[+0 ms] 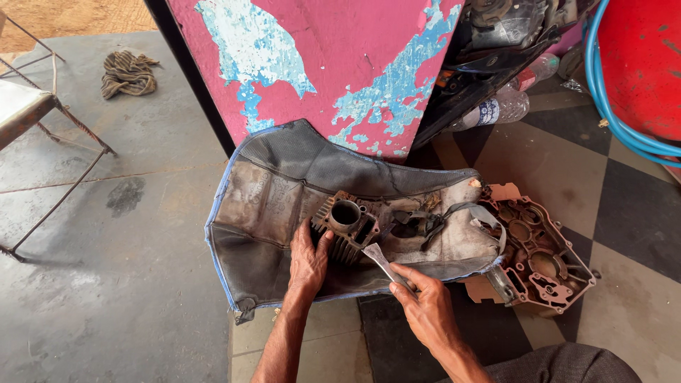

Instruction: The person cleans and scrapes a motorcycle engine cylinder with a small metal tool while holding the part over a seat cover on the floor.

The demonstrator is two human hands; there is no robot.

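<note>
Inspector: Metal is what both sets of fingers meet. Left hand (307, 264), lower centre of the frame: fingers spread and curled against the finned side of the engine cylinder (345, 228), thumb up near its top edge. They press on it rather than close around it.

Clerk: And the other hand?

Inspector: Right hand (428, 311), lower centre-right: fingers together, clamped on the handle end of a flat metal scraper (380, 259). Its blade points up and left, with the tip at the lower right face of the cylinder. Whether tip and cylinder touch, I cannot tell.

Clerk: Position of the cylinder?

Inspector: Centre of the frame, bore opening facing up, fins along its lower side. It sits on a worn seat cover (269, 206), grey with a blue edge, spread flat on the floor. Dark straps (425, 223) lie on the cover just right of the cylinder.

Clerk: Surroundings?

Inspector: Right of centre, an engine crankcase half (539, 262), rust-brown, lies on a piece of cardboard (505, 191), touching the cover's right edge. Above the cover stands a pink panel (319, 64) with flaking blue patches. Plastic bottles (505, 106) lie at upper right, beside a blue hose (603, 106) and a red drum (645, 57). At upper left, a striped rag (128, 72) lies on the concrete floor (106, 284); a metal chair frame (42, 120) stands at the left edge. Checkered tiles (624, 206) cover the right side.
</note>
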